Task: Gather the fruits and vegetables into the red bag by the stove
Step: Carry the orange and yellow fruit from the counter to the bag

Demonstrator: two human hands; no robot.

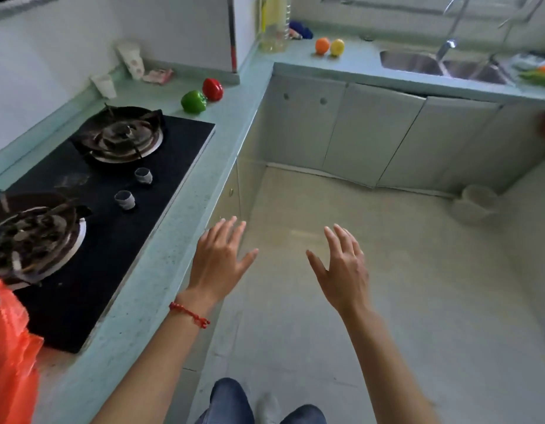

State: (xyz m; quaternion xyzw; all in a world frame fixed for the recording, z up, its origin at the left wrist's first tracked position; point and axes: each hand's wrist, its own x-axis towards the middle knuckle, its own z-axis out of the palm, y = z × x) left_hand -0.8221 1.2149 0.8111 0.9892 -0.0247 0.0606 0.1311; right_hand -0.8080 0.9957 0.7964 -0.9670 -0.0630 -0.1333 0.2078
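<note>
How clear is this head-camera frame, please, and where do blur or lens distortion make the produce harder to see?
Head view: soft daylight, no harsh shadows; wide-angle bending curves the counter edge. The green pepper, red pepper, orange and lemon read clearly; vegetables by the sink smear at the right edge; the red bag is cropped; both open hands, left and right, look slightly soft.

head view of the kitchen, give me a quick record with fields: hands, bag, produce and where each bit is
left hand: open, holds nothing, over the counter edge
right hand: open, holds nothing, above the floor
red bag: on the counter beside the stove, near corner
peppers: green pepper and red pepper, side by side beyond the stove
citrus: orange and lemon, on the far counter left of the sink
other produce: green and orange vegetables right of the sink, blurred
</note>
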